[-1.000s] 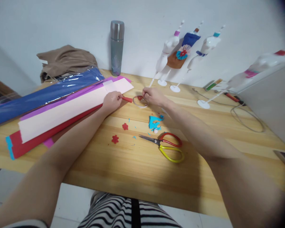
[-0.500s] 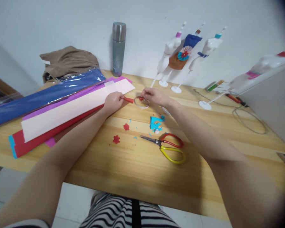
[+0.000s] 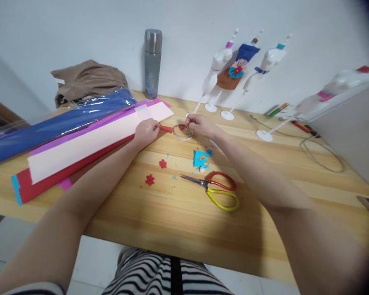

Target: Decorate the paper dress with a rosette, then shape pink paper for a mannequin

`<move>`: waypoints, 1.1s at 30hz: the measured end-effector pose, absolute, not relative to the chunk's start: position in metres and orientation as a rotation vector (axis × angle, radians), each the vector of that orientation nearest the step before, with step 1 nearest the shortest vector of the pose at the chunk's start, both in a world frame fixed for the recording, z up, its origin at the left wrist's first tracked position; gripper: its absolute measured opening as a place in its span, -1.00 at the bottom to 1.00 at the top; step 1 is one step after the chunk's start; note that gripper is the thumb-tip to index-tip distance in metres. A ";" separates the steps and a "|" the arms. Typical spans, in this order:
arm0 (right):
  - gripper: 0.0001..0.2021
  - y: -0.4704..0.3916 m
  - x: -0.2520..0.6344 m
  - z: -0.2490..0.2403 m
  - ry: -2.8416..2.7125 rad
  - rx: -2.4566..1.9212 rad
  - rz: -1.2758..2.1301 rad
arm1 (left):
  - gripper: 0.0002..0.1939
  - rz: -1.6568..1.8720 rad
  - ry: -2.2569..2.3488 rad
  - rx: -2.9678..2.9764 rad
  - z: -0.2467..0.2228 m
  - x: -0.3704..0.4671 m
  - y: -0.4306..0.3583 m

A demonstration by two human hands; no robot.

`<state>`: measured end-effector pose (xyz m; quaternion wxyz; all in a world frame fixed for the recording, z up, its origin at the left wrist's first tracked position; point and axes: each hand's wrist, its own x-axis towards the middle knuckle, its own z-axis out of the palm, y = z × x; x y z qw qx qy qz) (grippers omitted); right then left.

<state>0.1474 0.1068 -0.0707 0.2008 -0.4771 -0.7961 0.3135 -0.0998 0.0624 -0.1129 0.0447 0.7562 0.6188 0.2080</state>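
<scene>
Your left hand [image 3: 146, 130] is pinching a narrow red strip [image 3: 166, 129] over the table [image 3: 160, 217], its free end pointing toward a clear ring [image 3: 182, 139] beside your bunched right hand [image 3: 200, 124] (whether it is gripping that, I cannot tell). Nearer you, blue scraps [image 3: 199, 159], red flowers [image 3: 149, 180] and scissors [image 3: 204, 184] are lying.

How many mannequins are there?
4, left to right at the back: the purple-collared mannequin, the brown-collared mannequin, the teal-collared mannequin, and the red-collared mannequin, farthest right.

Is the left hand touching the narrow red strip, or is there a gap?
Touching: the head view shows the left hand pinching one end of the red strip.
</scene>
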 end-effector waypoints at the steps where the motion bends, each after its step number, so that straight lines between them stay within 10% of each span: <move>1: -0.81 0.107 0.147 -0.071 -2.236 -1.334 0.848 | -0.64 0.631 1.896 2.310 -0.113 -0.100 0.063; 22: -0.68 0.012 0.138 -0.068 -2.778 -0.389 0.869 | -0.61 0.680 1.839 2.294 -0.112 -0.101 0.063; 33: -0.75 -0.047 0.240 -0.054 -2.618 -0.997 0.882 | -0.70 0.908 1.822 2.324 -0.125 -0.106 0.071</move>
